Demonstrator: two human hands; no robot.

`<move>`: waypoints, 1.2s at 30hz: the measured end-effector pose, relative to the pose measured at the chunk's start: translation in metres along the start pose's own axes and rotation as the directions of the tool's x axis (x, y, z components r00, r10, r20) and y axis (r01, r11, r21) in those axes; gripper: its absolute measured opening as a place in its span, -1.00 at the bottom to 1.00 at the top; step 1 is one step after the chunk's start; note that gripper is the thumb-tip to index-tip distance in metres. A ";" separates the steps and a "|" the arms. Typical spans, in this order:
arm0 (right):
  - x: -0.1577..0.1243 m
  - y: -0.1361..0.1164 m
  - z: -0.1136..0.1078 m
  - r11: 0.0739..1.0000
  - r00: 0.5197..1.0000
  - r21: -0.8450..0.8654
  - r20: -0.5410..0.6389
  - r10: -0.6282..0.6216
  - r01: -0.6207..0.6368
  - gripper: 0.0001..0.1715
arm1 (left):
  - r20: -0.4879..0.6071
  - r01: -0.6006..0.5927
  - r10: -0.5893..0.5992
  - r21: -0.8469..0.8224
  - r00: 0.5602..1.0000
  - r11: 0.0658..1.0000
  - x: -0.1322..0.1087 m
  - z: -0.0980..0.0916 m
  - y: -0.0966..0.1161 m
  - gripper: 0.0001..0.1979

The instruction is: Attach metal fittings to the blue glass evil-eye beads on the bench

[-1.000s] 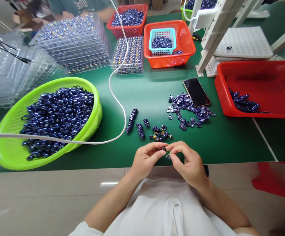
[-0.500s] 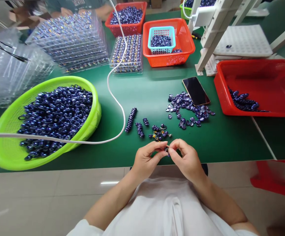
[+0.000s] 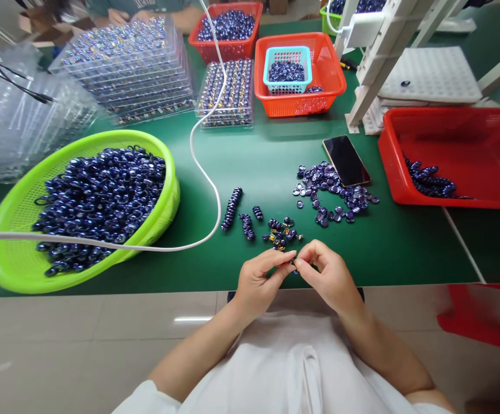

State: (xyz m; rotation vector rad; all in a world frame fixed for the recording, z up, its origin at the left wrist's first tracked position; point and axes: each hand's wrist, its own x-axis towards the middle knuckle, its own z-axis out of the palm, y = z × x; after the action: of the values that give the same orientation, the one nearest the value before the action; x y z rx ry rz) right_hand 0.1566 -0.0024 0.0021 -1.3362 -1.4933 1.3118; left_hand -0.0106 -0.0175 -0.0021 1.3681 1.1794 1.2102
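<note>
My left hand (image 3: 262,280) and my right hand (image 3: 324,273) meet at the table's front edge, fingertips pinched together. Between them is a small dark shiny piece (image 3: 293,261), mostly covered by the fingers, so its exact kind is hidden. Just beyond the hands lies a little heap of dark blue and gold-coloured pieces (image 3: 282,233). To its left are a long row of stacked dark blue rings (image 3: 232,209) and two shorter ones, one of them a ribbed stack (image 3: 247,227). Loose purple-blue caps (image 3: 325,177) are scattered farther right.
A green basket (image 3: 172,192) full of dark blue ring-like pieces stands left. A white cable (image 3: 206,172) crosses the table. A phone (image 3: 347,161) lies beside the caps, near a red bin (image 3: 448,201). Behind are clear trays (image 3: 146,86), an orange basket (image 3: 301,106) and another person's hands (image 3: 118,16).
Both hands stay pinched at the same spot, with the fingertips slightly closer around the small piece. The whole view has shifted a little; the things on the table lie as before.
</note>
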 end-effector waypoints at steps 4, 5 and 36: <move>0.004 -0.007 -0.002 0.998 1.000 -0.068 0.017 0.005 -0.004 -0.83 | -0.014 0.075 -0.075 -0.004 0.997 0.997 -0.001 0.001 0.005 -0.80; 0.004 -0.009 -0.002 0.996 1.000 -0.084 0.013 0.000 0.001 -0.83 | -0.020 0.134 -0.135 -0.026 0.991 0.991 -0.001 0.002 0.006 -0.81; -0.004 0.019 -0.002 0.731 0.807 -0.415 0.015 -0.590 0.542 -0.80 | 0.040 0.514 -0.522 -0.260 0.852 0.818 0.014 0.009 0.011 -0.80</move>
State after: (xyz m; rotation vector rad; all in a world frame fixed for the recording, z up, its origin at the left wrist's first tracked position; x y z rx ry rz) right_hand 0.1633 -0.0069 -0.0153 -1.0260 -1.9528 0.5339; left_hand -0.0004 -0.0051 0.0093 0.7550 1.2575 0.9470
